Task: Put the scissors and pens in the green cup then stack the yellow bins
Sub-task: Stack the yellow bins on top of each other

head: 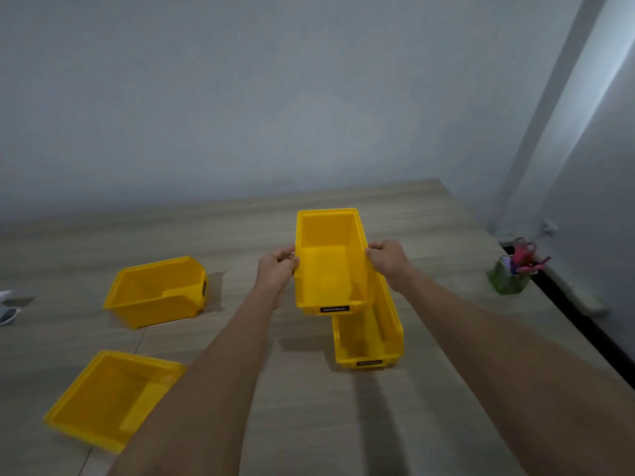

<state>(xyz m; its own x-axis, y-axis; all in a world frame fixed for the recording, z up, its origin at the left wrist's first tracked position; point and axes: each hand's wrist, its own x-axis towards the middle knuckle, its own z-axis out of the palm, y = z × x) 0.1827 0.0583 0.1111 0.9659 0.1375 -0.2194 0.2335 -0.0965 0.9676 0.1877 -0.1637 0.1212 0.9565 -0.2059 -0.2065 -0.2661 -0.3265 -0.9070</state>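
Currently both hands hold one yellow bin [330,266] above the bench [240,218]; left hand [276,266] closed in a grip on its left wall, right hand [388,261] on its right wall; held bin overlaps the far end of a second bin [369,341] resting on the bench; two more bins [156,292] [110,398] lie well apart at left; green cup [508,280] at far right contains scissors [524,250]; pens indistinct

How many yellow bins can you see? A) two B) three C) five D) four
D, four: both hands, left and right, hold one bin above a second bin, and two more sit to the left, a far bin and a near bin.
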